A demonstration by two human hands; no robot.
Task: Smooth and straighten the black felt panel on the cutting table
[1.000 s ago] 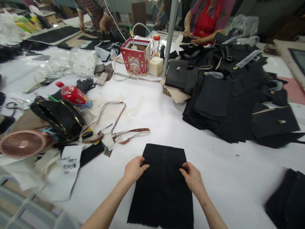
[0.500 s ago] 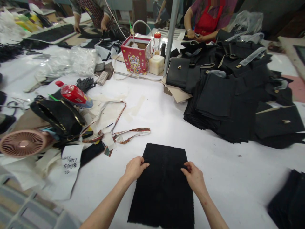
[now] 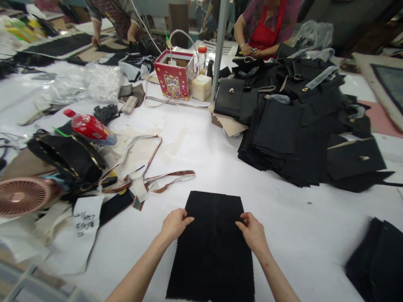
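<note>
A black fabric panel [image 3: 214, 251] lies on the white tabletop right in front of me, its side edges slightly frayed. My left hand [image 3: 176, 224] pinches its left edge between thumb and fingers, a little below the top corner. On the opposite edge, at about the same height, my right hand [image 3: 252, 230] grips the panel in the same way. The top edge of the panel shows whole, while its bottom runs close to the lower border of the view.
Black panels [image 3: 277, 130] and flap pieces are heaped at the right. Another black stack [image 3: 378, 256] lies lower right. At left are a pink fan [image 3: 25, 195], a black bag [image 3: 69, 159] and a red bottle [image 3: 91, 128]. A box [image 3: 174, 79] stands ahead; two people work beyond.
The view has turned slightly, so most of the scene sits a little further left. Both hands keep their hold on the panel's edges, and the panel looks nearly unmoved on the table.
</note>
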